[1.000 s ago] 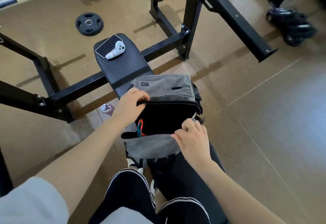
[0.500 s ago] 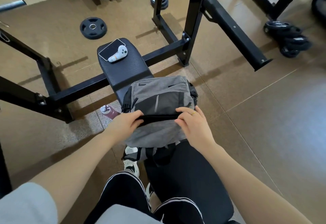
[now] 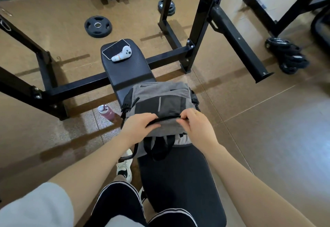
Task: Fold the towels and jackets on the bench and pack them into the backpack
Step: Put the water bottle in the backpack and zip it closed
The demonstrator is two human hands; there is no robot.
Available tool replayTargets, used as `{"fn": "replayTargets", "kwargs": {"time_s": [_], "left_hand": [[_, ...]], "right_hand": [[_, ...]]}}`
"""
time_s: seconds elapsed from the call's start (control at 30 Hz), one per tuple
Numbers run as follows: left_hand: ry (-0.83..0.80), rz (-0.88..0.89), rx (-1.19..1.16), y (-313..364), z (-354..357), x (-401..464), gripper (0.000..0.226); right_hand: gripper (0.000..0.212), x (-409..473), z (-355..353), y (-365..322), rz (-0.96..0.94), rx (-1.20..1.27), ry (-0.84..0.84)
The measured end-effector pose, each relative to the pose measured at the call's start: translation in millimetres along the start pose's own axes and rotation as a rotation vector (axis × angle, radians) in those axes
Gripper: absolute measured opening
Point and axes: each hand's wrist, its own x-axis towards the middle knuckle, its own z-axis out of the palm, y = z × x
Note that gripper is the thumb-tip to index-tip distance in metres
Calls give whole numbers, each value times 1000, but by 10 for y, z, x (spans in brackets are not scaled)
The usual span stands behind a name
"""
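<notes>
Both grips are narrow: the left hand (image 3: 138, 126) and right hand (image 3: 195, 123) pinch the black zipper edge (image 3: 165, 119) of the grey backpack (image 3: 160, 100), lying closed on the table (image 3: 128, 69).

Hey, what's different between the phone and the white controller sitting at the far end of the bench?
The phone is a flat, dark slab with a pale edge; the white controller is rounded and bulky with dark buttons. The phone lies flat on the bench, while the controller lies partly across the phone's near edge. Both rest untouched at the far end, beyond the backpack.
</notes>
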Motion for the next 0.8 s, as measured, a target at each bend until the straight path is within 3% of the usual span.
{"fn": "replayTargets", "kwargs": {"time_s": [0.1, 0.17, 0.27, 0.47, 0.53, 0.63, 0.73, 0.8], "left_hand": [[21, 28, 32, 66, -40, 43, 53], [17, 56, 57, 120, -67, 60, 59], [2, 22, 61, 162, -177, -32, 66], [193, -1, 109, 276, -956, -496, 44], [259, -23, 145, 316, -1239, -718, 48], [351, -85, 209, 309, -1540, -1044, 52], [425, -182, 263, 198, -1595, -1230, 48], [341, -320, 293, 73, -1492, -1274, 51]], "right_hand": [[58, 1, 110, 4, -80, -320, -80], [45, 29, 178, -44, -83, -444, -48], [13, 138, 150, -116, -30, -269, -89], [18, 338, -140, -683, -304, 201, -47], [17, 409, -225, -990, -380, 315, -57], [18, 506, -157, -1369, -488, 364, -84], [21, 583, 116, -1582, -474, 353, -151], [22, 589, 382, -1629, -395, 318, -232]]}}
